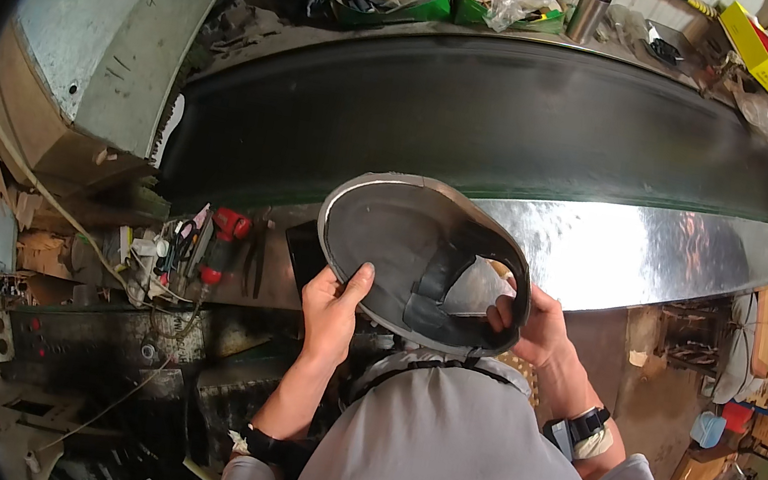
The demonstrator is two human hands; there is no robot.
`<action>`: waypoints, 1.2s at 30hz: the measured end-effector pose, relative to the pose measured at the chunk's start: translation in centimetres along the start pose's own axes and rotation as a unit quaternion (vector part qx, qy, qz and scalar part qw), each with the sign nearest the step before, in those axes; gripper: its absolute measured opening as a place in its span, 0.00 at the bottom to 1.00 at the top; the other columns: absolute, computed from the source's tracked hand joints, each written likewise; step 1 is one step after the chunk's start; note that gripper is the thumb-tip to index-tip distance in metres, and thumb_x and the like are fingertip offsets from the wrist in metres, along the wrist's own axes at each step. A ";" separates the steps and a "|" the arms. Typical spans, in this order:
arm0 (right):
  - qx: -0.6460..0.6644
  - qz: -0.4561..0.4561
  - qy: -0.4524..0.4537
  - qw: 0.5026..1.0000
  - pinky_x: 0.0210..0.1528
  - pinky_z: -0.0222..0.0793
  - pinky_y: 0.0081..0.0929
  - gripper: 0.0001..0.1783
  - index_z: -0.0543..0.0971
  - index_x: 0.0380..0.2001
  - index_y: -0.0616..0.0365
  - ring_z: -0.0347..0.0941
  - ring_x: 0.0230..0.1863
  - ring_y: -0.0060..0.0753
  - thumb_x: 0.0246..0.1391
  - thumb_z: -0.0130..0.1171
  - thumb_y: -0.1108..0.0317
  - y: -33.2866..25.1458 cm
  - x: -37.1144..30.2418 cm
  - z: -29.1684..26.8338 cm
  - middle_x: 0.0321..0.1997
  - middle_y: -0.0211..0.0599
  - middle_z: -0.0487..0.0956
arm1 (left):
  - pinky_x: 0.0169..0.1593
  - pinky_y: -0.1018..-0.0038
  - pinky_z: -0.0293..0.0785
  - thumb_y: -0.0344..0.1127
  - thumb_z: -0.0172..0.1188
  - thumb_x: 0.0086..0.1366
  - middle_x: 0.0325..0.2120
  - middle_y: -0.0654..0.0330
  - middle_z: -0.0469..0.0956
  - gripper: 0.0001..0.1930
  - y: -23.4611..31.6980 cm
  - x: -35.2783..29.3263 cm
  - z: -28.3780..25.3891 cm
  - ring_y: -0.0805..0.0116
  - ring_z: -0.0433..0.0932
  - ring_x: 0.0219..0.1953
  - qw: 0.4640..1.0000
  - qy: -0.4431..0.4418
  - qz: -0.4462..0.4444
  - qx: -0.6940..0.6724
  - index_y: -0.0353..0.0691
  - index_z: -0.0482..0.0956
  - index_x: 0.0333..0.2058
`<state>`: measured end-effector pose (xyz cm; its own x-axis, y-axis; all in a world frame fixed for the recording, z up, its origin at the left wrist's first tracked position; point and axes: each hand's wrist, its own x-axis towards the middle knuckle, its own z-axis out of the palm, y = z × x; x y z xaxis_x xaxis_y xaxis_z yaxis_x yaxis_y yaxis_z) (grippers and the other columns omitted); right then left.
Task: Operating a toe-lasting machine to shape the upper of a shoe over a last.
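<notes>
Both my hands hold up a large oval grey piece [385, 230] with a pale raised rim, a black band across it and a dark-edged opening at its right end. It resembles a shoe upper, but I cannot tell its exact kind. My left hand [333, 310] pinches the near left rim, thumb on top and fingers underneath. At the right end my right hand [538, 330] grips the dark edge; some fingertips show inside the opening. A shiny metal strip [683, 257] lies beyond it, along a wide black belt-like surface [485, 110].
A red and black power tool [225, 240] rests left of my left hand among small tools. Green trays [391, 8] with cords, a steel flask [591, 10] and a yellow box [760, 53] line the far ledge. A large grey metal housing [121, 28] rises at left.
</notes>
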<state>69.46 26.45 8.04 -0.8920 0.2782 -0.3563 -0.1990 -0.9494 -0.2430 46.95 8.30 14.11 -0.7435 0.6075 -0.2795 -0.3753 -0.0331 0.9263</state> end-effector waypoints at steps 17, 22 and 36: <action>0.019 0.003 0.070 0.997 0.39 0.69 0.38 0.23 0.74 0.50 0.52 0.72 0.33 0.42 0.64 0.54 0.46 -0.4 3.6 -1.5 0.26 0.41 0.75 | 0.29 0.79 0.64 0.46 0.61 0.71 0.22 0.72 0.72 0.16 -2.0 11.2 -7.2 0.82 0.69 0.25 0.990 0.007 -0.094 0.104 0.45 0.76 0.25; -0.058 -0.044 0.262 0.962 0.59 0.64 0.50 0.26 0.73 0.59 0.48 0.74 0.58 0.41 0.66 0.50 0.46 -0.7 6.0 -0.9 0.55 0.34 0.79 | 0.42 0.77 0.76 0.38 0.61 0.69 0.42 0.61 0.82 0.17 1.6 26.3 -18.8 0.74 0.81 0.41 0.972 0.073 0.006 0.223 0.35 0.78 0.52; -0.027 -0.125 0.413 0.902 0.59 0.71 0.51 0.28 0.74 0.60 0.50 0.78 0.54 0.44 0.67 0.48 0.44 0.4 8.2 2.3 0.55 0.38 0.81 | 0.57 0.53 0.74 0.50 0.72 0.53 0.51 0.34 0.77 0.37 9.9 44.8 -51.1 0.39 0.78 0.53 0.546 0.330 -0.184 0.748 0.28 0.74 0.55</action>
<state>61.10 28.04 7.10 -0.2112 0.5184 -0.8287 -0.3121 -0.8392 -0.4454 -18.34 -5.38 -2.18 -0.9928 -0.0797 -0.0899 -0.0614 0.9796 -0.1911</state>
